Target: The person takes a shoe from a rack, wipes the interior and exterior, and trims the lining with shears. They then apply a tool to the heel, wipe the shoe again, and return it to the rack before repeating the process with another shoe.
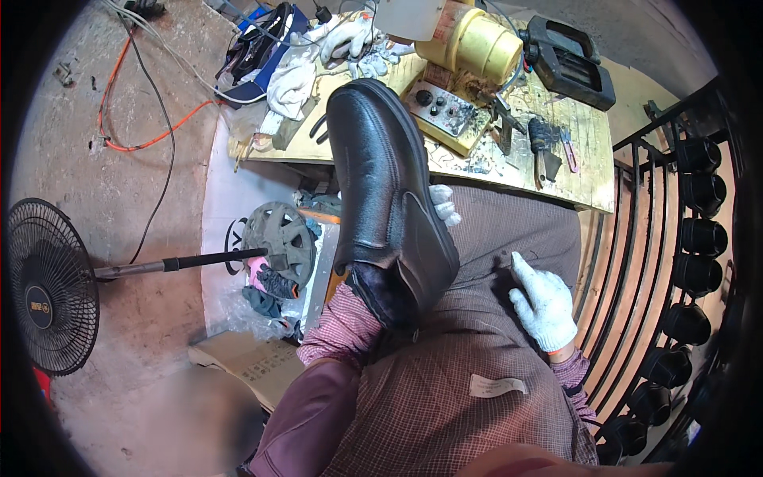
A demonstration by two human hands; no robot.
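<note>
A black leather slip-on shoe (pixel 381 183) is held up in front of me, toe pointing away and sole turned to the right. My left hand (pixel 445 205) grips it; the shoe covers most of that hand, and only white-gloved fingertips show by the sole's edge. To the right, my right hand (pixel 544 308) hovers over or rests on the brown checked apron (pixel 469 350) on my lap. It wears a white knit glove, its index finger stretched out and thumb apart, with nothing in it.
Ahead stands a wooden workbench (pixel 584 179) with a yellow machine part (pixel 477 46), a control box (pixel 437 107), a brush (pixel 540 135) and several white gloves (pixel 350 38). A black rack (pixel 636 199) holding several shoes is at right. A fan (pixel 52 286) and cardboard (pixel 254 362) lie left.
</note>
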